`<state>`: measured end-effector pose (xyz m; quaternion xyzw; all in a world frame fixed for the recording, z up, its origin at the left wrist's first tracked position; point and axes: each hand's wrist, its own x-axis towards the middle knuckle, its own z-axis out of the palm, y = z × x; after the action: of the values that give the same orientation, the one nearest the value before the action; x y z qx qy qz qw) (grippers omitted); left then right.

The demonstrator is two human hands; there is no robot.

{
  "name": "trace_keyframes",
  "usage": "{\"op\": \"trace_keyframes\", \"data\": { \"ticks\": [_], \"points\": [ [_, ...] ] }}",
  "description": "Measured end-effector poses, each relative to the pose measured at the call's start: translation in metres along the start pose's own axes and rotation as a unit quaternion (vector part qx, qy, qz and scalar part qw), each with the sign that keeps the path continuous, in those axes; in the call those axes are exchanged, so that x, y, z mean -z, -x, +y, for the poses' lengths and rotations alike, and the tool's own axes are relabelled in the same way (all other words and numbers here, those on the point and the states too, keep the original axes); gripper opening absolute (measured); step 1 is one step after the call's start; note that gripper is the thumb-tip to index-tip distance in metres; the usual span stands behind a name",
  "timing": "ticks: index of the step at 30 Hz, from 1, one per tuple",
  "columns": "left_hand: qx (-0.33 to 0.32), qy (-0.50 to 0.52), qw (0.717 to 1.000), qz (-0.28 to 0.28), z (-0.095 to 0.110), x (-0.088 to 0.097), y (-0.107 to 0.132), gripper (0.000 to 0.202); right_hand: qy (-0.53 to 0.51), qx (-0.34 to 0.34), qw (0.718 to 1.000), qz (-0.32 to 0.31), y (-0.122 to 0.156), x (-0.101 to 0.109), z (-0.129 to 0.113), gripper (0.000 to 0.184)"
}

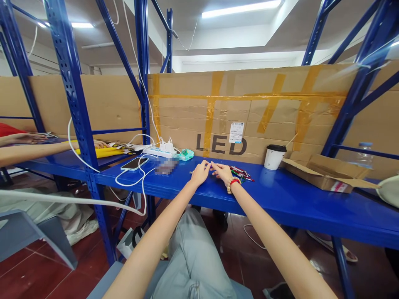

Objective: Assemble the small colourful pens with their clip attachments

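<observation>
Both my arms reach forward over the blue metal shelf (280, 195). My left hand (200, 172) and my right hand (222, 171) meet at the fingertips on the shelf top, fingers curled together as in a pinch; what lies between them is too small to name. A bead bracelet (232, 183) sits on my right wrist. A small heap of red, green and white items (241, 173) lies just right of my right hand.
A phone (134, 163) charges on a white cable from a power strip (157, 150) at left. A teal packet (186, 154), a lidded paper cup (274, 156) and a flat cardboard box (327, 172) stand along the "LED" cardboard wall (249, 112). Another person's arm (37, 151) reaches in at far left.
</observation>
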<state>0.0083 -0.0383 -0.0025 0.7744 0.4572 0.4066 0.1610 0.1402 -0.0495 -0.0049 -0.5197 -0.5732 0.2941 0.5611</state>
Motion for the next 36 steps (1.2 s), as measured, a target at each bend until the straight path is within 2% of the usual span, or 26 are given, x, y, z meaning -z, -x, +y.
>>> {"op": "trace_keyframes", "data": {
  "ticks": [6,12,18,26,36],
  "points": [
    [-0.009,0.017,1.000,-0.001,-0.006,-0.005,-0.004,0.027,-0.066,-0.024,0.997,0.031,0.004,-0.003,-0.006,0.037],
    [-0.058,0.086,0.993,-0.048,-0.009,-0.007,-0.008,0.030,-0.055,0.009,0.998,0.043,0.005,-0.002,-0.006,0.034],
    [-0.046,0.097,0.992,-0.067,-0.009,-0.007,-0.011,0.032,-0.023,0.020,0.998,0.046,0.002,0.000,-0.002,0.035],
    [-0.039,0.115,0.991,-0.064,-0.010,-0.008,-0.010,0.032,0.030,0.057,0.998,0.029,0.001,0.002,-0.001,0.046],
    [0.000,0.220,0.971,-0.097,-0.007,-0.006,-0.008,0.033,0.013,0.083,0.996,0.030,0.001,0.002,-0.003,0.048]
  ]
}}
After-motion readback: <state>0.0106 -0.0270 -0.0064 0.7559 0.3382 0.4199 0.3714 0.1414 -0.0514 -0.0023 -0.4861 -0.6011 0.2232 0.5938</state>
